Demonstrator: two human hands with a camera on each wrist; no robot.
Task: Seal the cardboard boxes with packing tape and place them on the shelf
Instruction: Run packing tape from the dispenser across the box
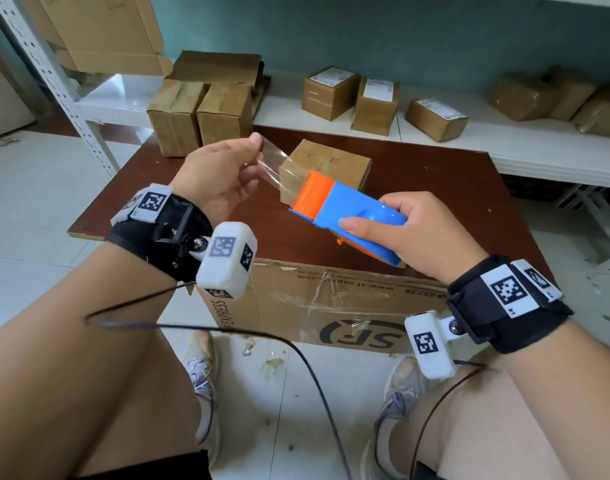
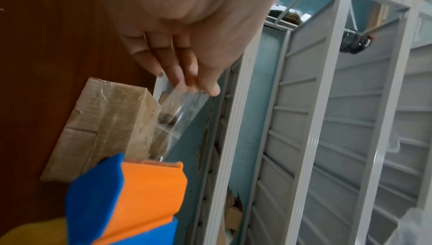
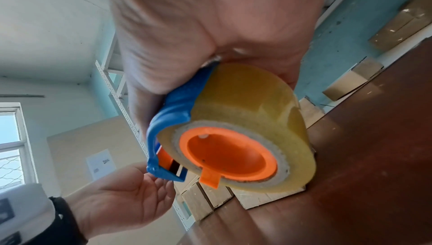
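My right hand (image 1: 397, 230) grips a blue and orange tape dispenser (image 1: 345, 213) above the brown table (image 1: 452, 188). Its yellowish tape roll (image 3: 252, 119) fills the right wrist view. My left hand (image 1: 224, 171) pinches the free end of the clear tape (image 1: 272, 161), stretched out from the dispenser's orange mouth (image 2: 149, 180). A small cardboard box (image 1: 331, 164) lies on the table just behind the dispenser, and the tape (image 2: 184, 108) hangs in the air above it. The same box (image 2: 103, 125) shows old tape on its side.
Two taped boxes (image 1: 199, 116) stand at the table's far left corner. Several labelled boxes (image 1: 376, 98) sit on the white shelf (image 1: 504, 140) behind. A large SF Express carton (image 1: 331, 306) is under the table's near edge. A grey rack post (image 1: 54, 77) rises at left.
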